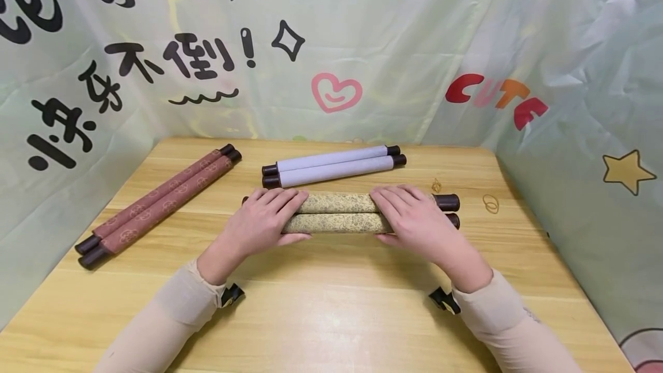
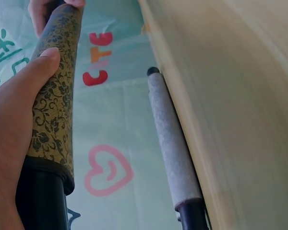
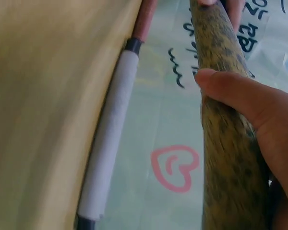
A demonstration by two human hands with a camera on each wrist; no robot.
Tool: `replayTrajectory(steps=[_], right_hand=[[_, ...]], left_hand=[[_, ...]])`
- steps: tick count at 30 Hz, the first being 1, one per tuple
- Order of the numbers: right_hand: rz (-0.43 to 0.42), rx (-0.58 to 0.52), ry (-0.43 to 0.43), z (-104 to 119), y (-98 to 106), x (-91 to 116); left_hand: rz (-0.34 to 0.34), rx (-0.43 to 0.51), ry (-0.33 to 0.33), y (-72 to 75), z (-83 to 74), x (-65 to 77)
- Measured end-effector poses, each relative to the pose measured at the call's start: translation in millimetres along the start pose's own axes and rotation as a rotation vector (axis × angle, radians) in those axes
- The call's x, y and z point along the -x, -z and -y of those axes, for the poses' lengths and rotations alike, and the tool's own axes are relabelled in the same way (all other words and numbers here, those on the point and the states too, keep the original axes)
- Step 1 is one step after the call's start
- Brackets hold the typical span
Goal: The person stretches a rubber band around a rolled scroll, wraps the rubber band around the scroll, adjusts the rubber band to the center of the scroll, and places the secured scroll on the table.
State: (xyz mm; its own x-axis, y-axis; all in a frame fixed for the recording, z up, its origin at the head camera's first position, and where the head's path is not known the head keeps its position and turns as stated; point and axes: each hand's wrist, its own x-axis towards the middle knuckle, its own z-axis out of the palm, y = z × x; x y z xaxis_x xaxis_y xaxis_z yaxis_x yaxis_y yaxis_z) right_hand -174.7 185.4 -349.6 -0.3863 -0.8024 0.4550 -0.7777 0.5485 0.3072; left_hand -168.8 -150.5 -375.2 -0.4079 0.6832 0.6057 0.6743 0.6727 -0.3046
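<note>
A yellow scroll (image 1: 336,223) with a dark floral pattern is rolled from both ends into two side-by-side rolls with dark knobs. My left hand (image 1: 261,220) grips its left part, fingers over the top and thumb along the near side. On the right part, my right hand (image 1: 416,220) holds it the same way. In both wrist views the scroll (image 2: 55,115) appears raised off the table, with a thumb pressed along its near roll. The palms and the undersides of the rolls are hidden in the head view.
Behind the hands lies a pale lavender double-rolled scroll (image 1: 336,167). A reddish-brown one (image 1: 168,203) lies slantwise at the left of the wooden table (image 1: 331,315). Two thin rubber bands, one looped flat (image 1: 490,204) and one bunched (image 1: 436,185), are at the right. Printed cloth walls enclose the back and sides.
</note>
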Motion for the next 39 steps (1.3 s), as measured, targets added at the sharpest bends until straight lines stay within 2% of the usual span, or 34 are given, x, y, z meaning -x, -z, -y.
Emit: replayTrajectory(steps=[3, 6, 15, 20, 30, 39], right_hand=[[-0.036, -0.003, 0.03, 8.6, -4.8, -2.8], [-0.05, -0.013, 0.025, 13.9, -7.7, -4.7], [0.087, -0.035, -0.093, 4.7, 0.6, -0.3], [0.103, -0.013, -0.121, -1.8, 3.5, 1.7], [0.063, -0.008, -0.076, 0.9, -1.7, -0.6], [-0.019, 0.001, 0.024, 11.4, -4.2, -5.9]], left_hand=[[0.015, -0.001, -0.01, 1.7, -3.8, -2.3], [0.017, 0.0, -0.009, 2.5, -6.2, -3.3], [0.018, 0.007, 0.018, -0.7, -3.0, -0.4], [-0.008, 0.006, 0.022, -0.4, -0.8, -0.4], [-0.011, 0.004, 0.017, -0.5, -2.1, -0.9], [-0.015, -0.008, -0.012, -0.9, -10.6, -3.0]])
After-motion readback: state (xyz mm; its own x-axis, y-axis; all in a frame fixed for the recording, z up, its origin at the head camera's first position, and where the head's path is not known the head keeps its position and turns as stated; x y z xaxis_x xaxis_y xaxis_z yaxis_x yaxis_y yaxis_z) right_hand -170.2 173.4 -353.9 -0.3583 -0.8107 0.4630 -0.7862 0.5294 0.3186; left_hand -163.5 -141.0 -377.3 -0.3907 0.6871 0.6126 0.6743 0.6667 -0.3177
